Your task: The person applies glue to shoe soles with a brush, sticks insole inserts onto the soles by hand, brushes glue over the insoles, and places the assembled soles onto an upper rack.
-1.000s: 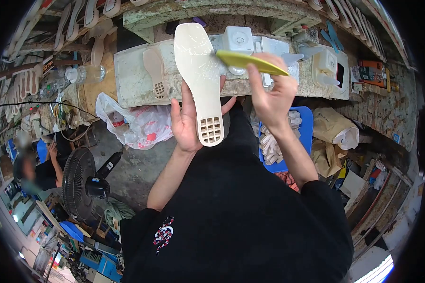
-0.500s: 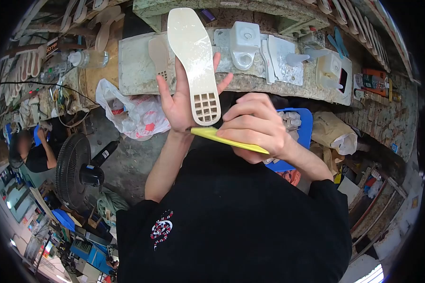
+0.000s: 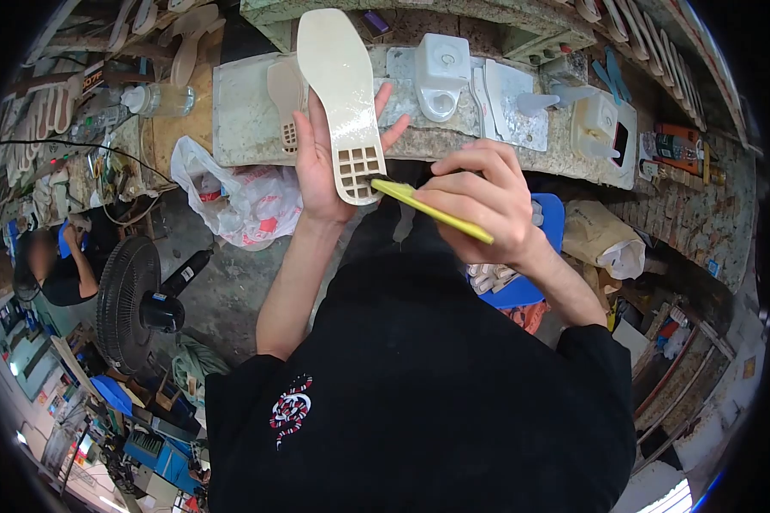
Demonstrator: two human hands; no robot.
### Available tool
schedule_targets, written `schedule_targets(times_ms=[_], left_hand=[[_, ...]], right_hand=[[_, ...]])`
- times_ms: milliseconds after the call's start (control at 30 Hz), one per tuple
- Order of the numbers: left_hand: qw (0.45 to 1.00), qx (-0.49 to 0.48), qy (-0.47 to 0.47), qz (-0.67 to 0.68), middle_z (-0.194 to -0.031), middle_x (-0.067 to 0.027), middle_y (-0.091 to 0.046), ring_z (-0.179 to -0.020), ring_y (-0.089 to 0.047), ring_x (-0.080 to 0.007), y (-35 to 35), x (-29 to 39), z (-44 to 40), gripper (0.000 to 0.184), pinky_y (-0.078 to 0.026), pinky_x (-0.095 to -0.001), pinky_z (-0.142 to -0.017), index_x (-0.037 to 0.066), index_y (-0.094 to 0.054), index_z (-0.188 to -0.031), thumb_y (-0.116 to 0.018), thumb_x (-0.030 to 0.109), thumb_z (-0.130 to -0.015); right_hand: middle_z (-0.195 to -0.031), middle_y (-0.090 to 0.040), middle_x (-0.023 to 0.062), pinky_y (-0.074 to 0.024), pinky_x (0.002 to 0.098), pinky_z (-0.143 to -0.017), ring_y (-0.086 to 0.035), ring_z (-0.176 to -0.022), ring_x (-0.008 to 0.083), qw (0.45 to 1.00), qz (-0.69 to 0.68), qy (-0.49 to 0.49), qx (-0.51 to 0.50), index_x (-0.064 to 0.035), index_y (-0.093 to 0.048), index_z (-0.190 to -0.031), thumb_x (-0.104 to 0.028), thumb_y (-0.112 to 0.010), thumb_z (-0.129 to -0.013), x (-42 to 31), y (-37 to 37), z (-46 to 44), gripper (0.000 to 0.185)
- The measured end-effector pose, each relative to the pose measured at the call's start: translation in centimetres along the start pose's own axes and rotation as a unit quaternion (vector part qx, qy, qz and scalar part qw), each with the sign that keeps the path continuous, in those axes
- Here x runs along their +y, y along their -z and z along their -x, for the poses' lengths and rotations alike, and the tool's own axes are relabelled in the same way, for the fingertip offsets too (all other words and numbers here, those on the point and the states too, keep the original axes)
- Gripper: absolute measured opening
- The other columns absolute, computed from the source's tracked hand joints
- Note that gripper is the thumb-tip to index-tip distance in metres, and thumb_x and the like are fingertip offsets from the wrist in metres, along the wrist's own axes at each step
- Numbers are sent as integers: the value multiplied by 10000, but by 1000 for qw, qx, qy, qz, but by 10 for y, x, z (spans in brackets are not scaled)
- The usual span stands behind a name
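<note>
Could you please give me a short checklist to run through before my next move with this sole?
1. Left hand supporting the sole: ok, the sole lies across it with the fingers spread.
2. Right hand gripping the yellow tool: ok, fingers wrapped around it.
3. Yellow tool touching the heel grid: cannot tell; its end is at the grid, but contact is unclear.
4. Even shine on the sole: not ok, it looks glossier in some patches than in others.
5. White container apart from both hands: ok, it stands on the bench beyond them.
</note>
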State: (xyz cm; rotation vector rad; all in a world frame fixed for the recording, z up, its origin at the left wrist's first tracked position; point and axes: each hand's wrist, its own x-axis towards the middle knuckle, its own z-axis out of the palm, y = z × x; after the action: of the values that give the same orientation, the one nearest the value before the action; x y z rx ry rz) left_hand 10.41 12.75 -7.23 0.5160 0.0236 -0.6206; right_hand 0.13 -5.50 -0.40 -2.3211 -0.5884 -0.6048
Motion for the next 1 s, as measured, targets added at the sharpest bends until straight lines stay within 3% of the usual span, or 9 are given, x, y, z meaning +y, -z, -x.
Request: schedule_targets(times_ms=[100, 267, 367, 433, 500, 633, 800, 833, 1000], left_hand=[[1000, 1, -9, -29, -1738, -32, -242, -1578, -238, -445, 0, 3, -1, 657, -323, -718, -1212, 330, -138, -1697, -175, 625, -1112], [996, -32, 32, -81, -1748, -59, -177, -1572, -249, -448, 1, -9, 9, 689, -410, -737, -1140, 352, -15, -1696, -171, 655, -1096], [997, -53, 38, -39, -1745, -75, -177, -1563, -273, -455, -3, -13, 18, 701, -437, -734, -1118, 356, 13, -1693, -182, 660, -1093], [996, -51, 52, -47, -1743, -80, -181, -1563, -275, -452, -3, -15, 21, 711, -441, -729, -1118, 359, 22, -1692, -189, 669, -1089], [994, -58, 78, -48, -1743, -87, -179, -1567, -266, -453, 4, -17, 26, 706, -447, -727, -1113, 376, 26, -1689, -204, 667, -1089], [992, -91, 79, -28, -1747, -67, -169, -1558, -210, -533, 9, -20, 30, 658, -438, -758, -1100, 405, -46, -1690, -208, 648, -1100], [996, -25, 81, 39, -1741, -92, -224, -1556, -263, -494, 16, -21, 32, 649, -402, -688, -1175, 342, -201, -1690, -247, 627, -1108], [996, 14, 83, 42, -1712, -73, -291, -1543, -301, -492, 14, -21, 30, 657, -360, -708, -1189, 327, -192, -1685, -252, 631, -1106], [985, 57, 110, 124, -1535, -99, -549, -1213, -655, -308, 56, -23, 33, 586, -546, -535, -1014, 213, -467, -1572, -311, 565, -1130]], right_hand=[[-898, -741, 77, -517, 443, -933, -712, -972, 261, 987, -125, -99, -13, -56, -780, -983, 18, -763, -731, -7, 14, 10, 264], [-980, -761, 161, -533, 392, -893, -719, -982, 288, 939, -88, -302, 138, 1, -784, -989, -19, -770, -864, 5, -27, 7, 128], [-991, -768, 129, -544, 331, -855, -708, -955, 188, 862, -106, -386, 310, 51, -775, -991, -40, -722, -941, 41, -36, 17, 117], [-1034, -752, 126, -542, 310, -862, -689, -981, 167, 884, -175, -316, 297, 69, -745, -1080, 12, -675, -970, 28, -28, 10, 142], [-1033, -757, 142, -543, 343, -898, -711, -1003, 235, 969, -24, -178, 171, 44, -758, -1028, 26, -737, -883, 25, -23, -6, 148], [-1009, -791, 128, -532, 300, -870, -714, -936, 165, 895, 21, -337, 291, 49, -786, -1042, -84, -737, -971, 85, -42, 6, 158], [-963, -811, 150, -545, 329, -823, -743, -859, 172, 885, 2, -419, 203, 59, -784, -1068, -154, -755, -964, 145, -53, 65, 239], [-909, -776, 227, -563, 391, -764, -766, -822, 335, 873, -20, -457, 170, 11, -803, -1027, -173, -767, -912, 161, -60, 83, 220], [-841, -752, 219, -570, 477, -758, -727, -790, 405, 898, 77, -425, 87, -28, -813, -906, -175, -748, -864, 224, -117, 144, 167]])
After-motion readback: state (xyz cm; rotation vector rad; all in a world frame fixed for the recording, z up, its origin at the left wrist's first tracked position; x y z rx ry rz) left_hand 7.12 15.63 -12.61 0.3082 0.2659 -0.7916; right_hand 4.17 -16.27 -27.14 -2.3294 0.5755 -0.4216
